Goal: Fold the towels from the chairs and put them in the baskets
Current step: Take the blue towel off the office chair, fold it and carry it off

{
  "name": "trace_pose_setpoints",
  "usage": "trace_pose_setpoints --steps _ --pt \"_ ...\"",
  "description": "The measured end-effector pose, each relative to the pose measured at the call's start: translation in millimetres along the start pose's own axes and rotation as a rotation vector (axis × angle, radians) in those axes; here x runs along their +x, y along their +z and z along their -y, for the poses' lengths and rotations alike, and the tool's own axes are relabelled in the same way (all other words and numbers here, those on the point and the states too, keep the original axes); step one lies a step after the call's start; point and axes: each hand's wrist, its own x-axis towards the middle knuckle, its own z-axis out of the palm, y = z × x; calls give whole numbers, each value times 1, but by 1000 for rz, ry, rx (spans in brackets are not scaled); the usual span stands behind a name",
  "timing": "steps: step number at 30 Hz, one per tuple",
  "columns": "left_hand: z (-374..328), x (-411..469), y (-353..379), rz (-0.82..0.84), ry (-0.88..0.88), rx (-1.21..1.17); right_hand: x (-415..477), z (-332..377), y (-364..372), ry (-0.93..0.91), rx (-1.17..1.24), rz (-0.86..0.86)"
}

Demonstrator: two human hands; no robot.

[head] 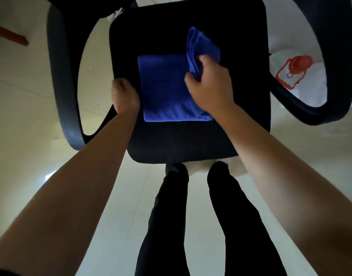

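Observation:
A blue towel (163, 88) lies partly folded on the black mesh seat of an office chair (181, 140). Its left part lies flat in a neat rectangle. My right hand (211, 86) grips the towel's right edge, and that bunched part (201, 44) stands up off the seat toward the chair's back. My left hand (124, 96) rests at the towel's left edge with its fingers curled; whether it pinches the cloth is hidden. No basket is in view.
The chair's two black armrests (61, 76) (330, 76) curve on either side of the seat. A clear plastic bottle with a red cap and handle (294, 66) lies on the pale floor at the right. My dark-trousered legs (191, 216) stand in front of the seat.

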Motion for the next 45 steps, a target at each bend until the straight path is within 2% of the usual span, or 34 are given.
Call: trace_pose_setpoints --steps 1,3,5,8,10,12,13,16,17,19,21,27,30,32,35,38,40,43,45 --pt "5 4 -6 33 -115 -142 -1 11 14 -50 -14 20" --pt "10 8 -16 103 -231 -287 -2 31 47 -103 -28 86" --pt "15 11 -22 155 -256 -331 -6 44 76 -116 -37 190" --pt "16 10 -24 183 -266 -376 -8 50 101 -89 -82 454" --pt "16 10 -23 173 -273 -374 -8 44 97 -34 47 542" --pt "14 6 -19 130 -222 -302 -9 28 82 -12 208 480" --pt "13 4 -17 101 -147 -197 -10 17 73 -64 208 375" --pt "7 -21 -4 40 256 276 -16 -24 52 -262 -37 -29" --pt "6 -32 2 18 404 411 -18 -37 51 -294 -165 -113" --pt "10 -43 16 21 584 649 -19 -55 55 -259 -410 -85" --pt "22 -38 29 82 594 800 -16 -73 65 -199 -544 22" --pt "33 -30 34 100 557 774 -15 -88 76 -137 -528 32" --pt "20 -47 30 11 451 540 -16 -81 69 -81 -415 64" --pt "5 -51 28 -28 254 275 -15 -72 66 -28 -269 34" --pt "-21 -48 21 110 -132 60 -13 -51 64 121 -112 -3" --pt "-37 -35 11 183 -394 -99 -10 -34 63 217 -82 -22" --pt "-39 -28 5 235 -473 -195 -8 -23 54 283 29 -12" --pt "-42 -35 -10 312 -479 -308 -4 -15 36 457 410 180" --pt "-49 -48 -19 352 -447 -321 -6 -15 23 441 489 245"
